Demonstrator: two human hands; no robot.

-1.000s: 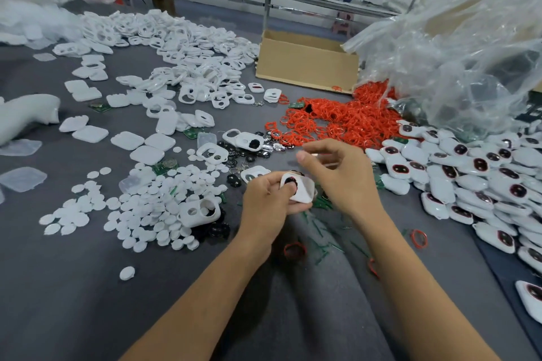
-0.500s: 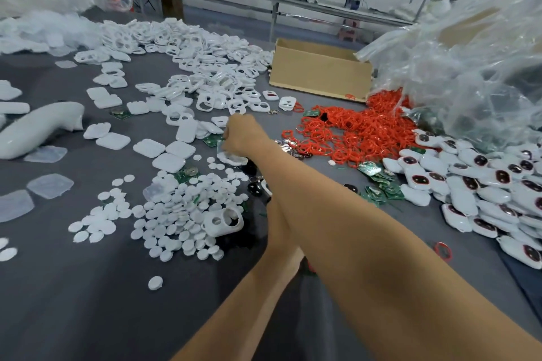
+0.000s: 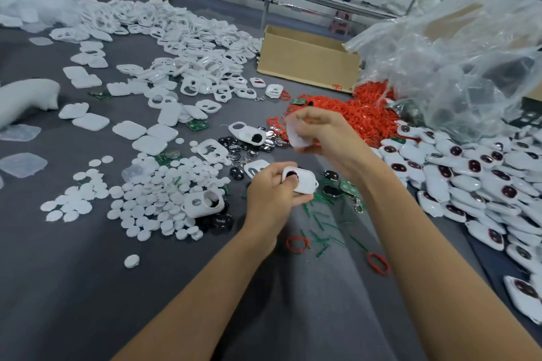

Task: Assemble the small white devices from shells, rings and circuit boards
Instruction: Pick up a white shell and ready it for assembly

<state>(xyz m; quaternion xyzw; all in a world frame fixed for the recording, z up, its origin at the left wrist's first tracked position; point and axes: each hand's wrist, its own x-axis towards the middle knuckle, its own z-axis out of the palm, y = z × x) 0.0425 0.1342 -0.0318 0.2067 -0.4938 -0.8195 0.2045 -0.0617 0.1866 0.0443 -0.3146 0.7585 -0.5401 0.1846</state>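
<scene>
My left hand [image 3: 272,193] grips a small white device shell [image 3: 302,180] with a dark round part in its opening, held low over the grey table. Above and to the right of it, my right hand [image 3: 325,133] holds a blurred flat white shell piece [image 3: 296,135] between thumb and fingers. A heap of red rings [image 3: 360,114] lies behind my right hand. Green circuit boards [image 3: 347,186] and black round parts [image 3: 234,142] lie scattered around both hands. Loose white shells [image 3: 187,67] spread across the far left of the table.
Assembled white devices [image 3: 469,173] pile up at the right. Small white discs [image 3: 152,193] cover the table left of my hands. An open cardboard box [image 3: 308,61] and a crumpled clear plastic bag [image 3: 457,61] stand at the back right. Loose red rings [image 3: 297,243] lie near me.
My right hand reached out left to the loose shells and has come back holding a white shell piece above my left hand. The left hand kept its device shell.
</scene>
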